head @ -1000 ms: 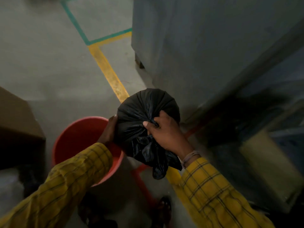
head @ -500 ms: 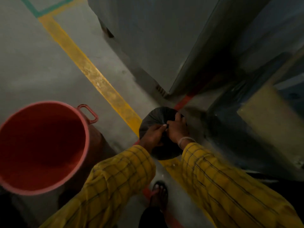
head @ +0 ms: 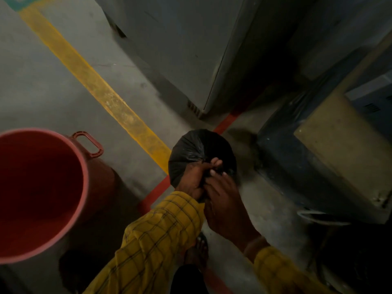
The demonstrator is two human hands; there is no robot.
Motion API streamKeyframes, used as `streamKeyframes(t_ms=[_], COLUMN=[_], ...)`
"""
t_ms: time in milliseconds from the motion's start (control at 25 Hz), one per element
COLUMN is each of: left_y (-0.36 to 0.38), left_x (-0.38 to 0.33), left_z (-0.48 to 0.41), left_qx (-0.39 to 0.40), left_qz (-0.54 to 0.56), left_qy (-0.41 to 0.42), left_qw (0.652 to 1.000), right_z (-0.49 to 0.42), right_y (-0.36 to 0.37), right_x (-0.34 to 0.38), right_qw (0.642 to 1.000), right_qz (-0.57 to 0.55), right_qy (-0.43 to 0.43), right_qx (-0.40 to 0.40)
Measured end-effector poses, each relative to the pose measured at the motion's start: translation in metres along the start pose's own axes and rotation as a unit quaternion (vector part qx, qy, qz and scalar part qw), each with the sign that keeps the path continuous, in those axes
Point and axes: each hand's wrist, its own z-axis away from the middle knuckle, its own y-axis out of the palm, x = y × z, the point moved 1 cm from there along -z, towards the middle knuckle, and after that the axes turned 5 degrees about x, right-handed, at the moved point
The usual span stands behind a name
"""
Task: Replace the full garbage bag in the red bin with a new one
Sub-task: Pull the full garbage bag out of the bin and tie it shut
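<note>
The full black garbage bag rests on the floor, right of the red bin. The bin stands at the left with no bag visible inside; one handle sticks out at its upper right. My left hand grips the gathered neck of the bag. My right hand is beside it, fingers on the same twisted neck. Both sleeves are yellow plaid.
A grey cabinet stands behind the bag. At the right sits a dark blue base with a tan block. Yellow tape and red tape cross the concrete floor. My sandalled foot shows below my hands.
The bag came out of the bin and went down onto the floor to its right. Both hands shifted to the bag's neck, and the view swung right and down.
</note>
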Motion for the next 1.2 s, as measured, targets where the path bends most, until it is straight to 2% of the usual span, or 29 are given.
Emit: streamKeyframes(t_ms=[40,80,120,160,200,240,280,320,400,480,600,640,680,760,800,880,960,1040,1080,1160,1200], left_y=[-0.001,-0.001,0.000,0.002,0.001,0.000,-0.004,-0.007,-0.006,-0.011,-0.014,-0.014,-0.014,-0.016,-0.014,-0.011,-0.014,-0.018,-0.018,-0.017,-0.018], left_x=[0.004,0.010,0.017,0.024,0.032,0.037,0.043,0.047,0.047,0.040,0.026,0.022,0.018,0.015,0.017,0.024,0.032,0.036,0.037,0.034,0.031], left_z=[-0.001,0.001,0.004,0.007,0.007,0.009,0.004,-0.003,-0.012,-0.017,-0.007,-0.006,-0.009,-0.019,-0.022,-0.020,-0.023,-0.025,-0.024,-0.020,-0.020], left_qx=[0.000,0.005,0.000,0.006,0.003,-0.003,-0.017,-0.038,-0.068,-0.052,-0.022,-0.020,-0.026,-0.040,-0.037,-0.033,-0.043,-0.055,-0.061,-0.062,-0.060], left_qz=[0.023,0.050,0.068,0.092,0.102,0.089,0.055,0.006,-0.071,-0.095,-0.036,-0.013,0.007,0.024,0.006,-0.058,-0.105,-0.135,-0.154,-0.186,-0.203], left_qy=[0.004,0.009,0.012,0.016,0.027,0.049,0.068,0.085,0.086,0.063,0.011,-0.006,-0.005,0.034,0.045,0.049,0.059,0.073,0.081,0.106,0.123], left_qw=[1.000,0.999,0.998,0.996,0.994,0.995,0.996,0.996,0.991,0.992,0.999,1.000,1.000,0.998,0.998,0.997,0.992,0.987,0.983,0.975,0.970], right_z=[0.007,0.009,0.009,0.002,-0.008,-0.016,-0.020,-0.021,-0.016,-0.011,-0.005,-0.002,0.003,0.013,0.014,0.007,-0.010,-0.038,-0.053,-0.072,-0.077], right_y=[-0.009,-0.017,-0.017,-0.019,-0.014,-0.006,0.002,0.009,0.016,0.012,0.006,0.006,0.011,0.024,0.027,0.033,0.036,0.029,0.024,0.024,0.024], right_x=[0.001,0.004,0.000,-0.005,-0.013,-0.021,-0.029,-0.034,-0.041,-0.041,-0.041,-0.039,-0.041,-0.059,-0.074,-0.104,-0.119,-0.112,-0.107,-0.096,-0.092], right_qw=[0.998,0.986,0.956,0.903,0.831,0.745,0.686,0.675,0.716,0.783,0.942,0.969,0.982,0.985,0.983,0.974,0.954,0.928,0.891,0.779,0.756], right_qz=[-0.033,-0.079,-0.150,-0.237,-0.353,-0.474,-0.550,-0.572,-0.541,-0.461,-0.231,-0.167,-0.120,-0.071,-0.036,0.026,0.031,-0.079,-0.196,-0.409,-0.446], right_qy=[0.038,0.116,0.211,0.312,0.396,0.453,0.472,0.466,0.441,0.416,0.245,0.177,0.131,0.108,0.124,0.179,0.260,0.345,0.398,0.465,0.470], right_qx=[-0.038,-0.085,-0.141,-0.175,-0.169,-0.124,-0.070,-0.016,0.024,0.027,0.013,0.033,0.066,0.119,0.129,0.137,0.148,0.119,0.097,0.099,0.092])
